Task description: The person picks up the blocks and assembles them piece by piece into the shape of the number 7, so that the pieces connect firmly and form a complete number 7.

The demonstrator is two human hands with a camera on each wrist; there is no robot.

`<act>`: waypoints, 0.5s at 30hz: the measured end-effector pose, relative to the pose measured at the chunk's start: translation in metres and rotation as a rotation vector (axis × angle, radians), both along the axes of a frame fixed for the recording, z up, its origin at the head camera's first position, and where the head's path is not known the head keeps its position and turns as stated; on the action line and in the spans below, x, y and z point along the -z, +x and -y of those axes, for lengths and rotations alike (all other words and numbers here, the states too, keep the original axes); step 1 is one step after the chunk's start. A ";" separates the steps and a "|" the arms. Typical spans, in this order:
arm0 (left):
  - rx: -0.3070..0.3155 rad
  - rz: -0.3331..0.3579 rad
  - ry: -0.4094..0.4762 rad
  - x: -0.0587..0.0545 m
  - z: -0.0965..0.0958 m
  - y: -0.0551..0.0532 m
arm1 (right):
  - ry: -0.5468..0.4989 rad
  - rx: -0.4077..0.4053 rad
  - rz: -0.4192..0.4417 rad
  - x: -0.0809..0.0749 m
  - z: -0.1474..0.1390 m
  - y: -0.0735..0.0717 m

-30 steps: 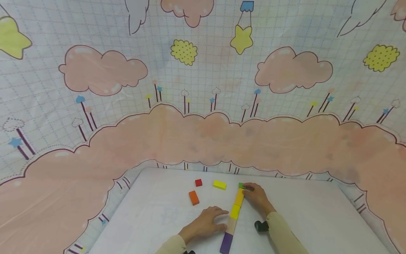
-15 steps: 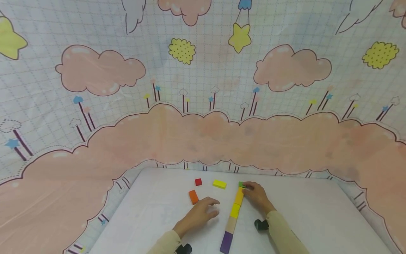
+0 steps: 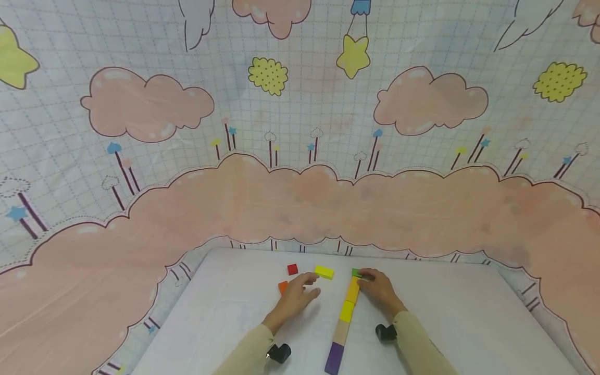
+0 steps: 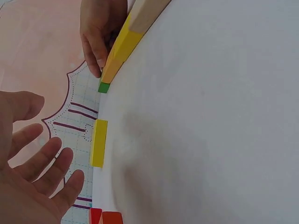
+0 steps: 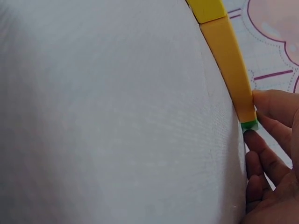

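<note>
A row of wooden blocks runs away from me: a purple block [image 3: 335,358], a natural wood block [image 3: 341,332], a yellow block [image 3: 347,311], a yellow-orange block [image 3: 353,289] and a small green block [image 3: 356,272] at the far end. My right hand [image 3: 379,289] pinches around that far end, fingertips on the green block and thumb [image 5: 266,100] against the yellow-orange one. Holding nothing, my left hand [image 3: 294,297] hovers with spread fingers left of the row. It partly covers an orange block [image 3: 283,287]; a loose yellow block [image 3: 324,272] lies just beyond its fingertips.
A red cube [image 3: 292,269] lies at the back of the white table [image 3: 211,312], left of the loose yellow block. Behind the table hangs a cloth [image 3: 300,203] printed with clouds and stars. Dark wrist devices [image 3: 386,333] sit at both sleeves.
My left hand has left the side of the row and moved left and away from me, over toward the orange and loose yellow blocks. My right hand has stayed at the green block.
</note>
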State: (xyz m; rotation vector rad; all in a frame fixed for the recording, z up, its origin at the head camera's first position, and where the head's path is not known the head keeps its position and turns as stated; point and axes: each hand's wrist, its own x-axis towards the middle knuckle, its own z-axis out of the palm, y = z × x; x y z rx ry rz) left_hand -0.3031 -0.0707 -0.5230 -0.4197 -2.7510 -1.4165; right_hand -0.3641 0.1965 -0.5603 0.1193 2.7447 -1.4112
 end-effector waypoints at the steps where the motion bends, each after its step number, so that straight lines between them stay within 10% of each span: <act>1: -0.005 -0.003 0.008 0.000 -0.001 -0.002 | 0.000 0.000 -0.001 0.000 0.000 0.000; 15: -0.155 0.071 0.085 0.003 -0.017 -0.027 | -0.010 0.021 0.016 -0.002 0.001 0.004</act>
